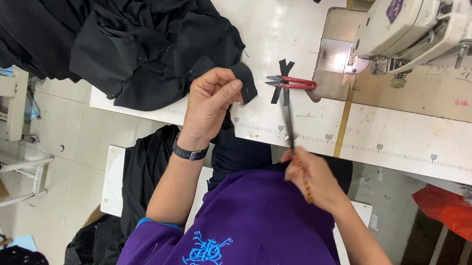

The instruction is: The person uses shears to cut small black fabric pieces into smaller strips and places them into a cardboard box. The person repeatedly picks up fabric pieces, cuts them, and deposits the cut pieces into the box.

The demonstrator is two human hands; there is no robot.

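Note:
My left hand [209, 105], with a dark wristband, is raised over the table's front edge and pinches a small flap of black fabric [245, 84] that belongs to the big black garment heap [154, 36]. My right hand [311, 177] is close to my purple shirt, its fingers closed on a thin black strip [288, 120] that runs up towards the table. A slim orange striped stick [305, 189] also lies in that hand. Red thread snips [295, 83] rest on the table beside short crossed black strips [283, 69], between the two hands and apart from both.
A cream sewing machine [418, 29] stands at the back right on the white table [415, 141], which has a ruler scale printed along its front edge. More black cloth hangs over my lap [143, 164]. A red bag [454, 214] lies on the floor at right.

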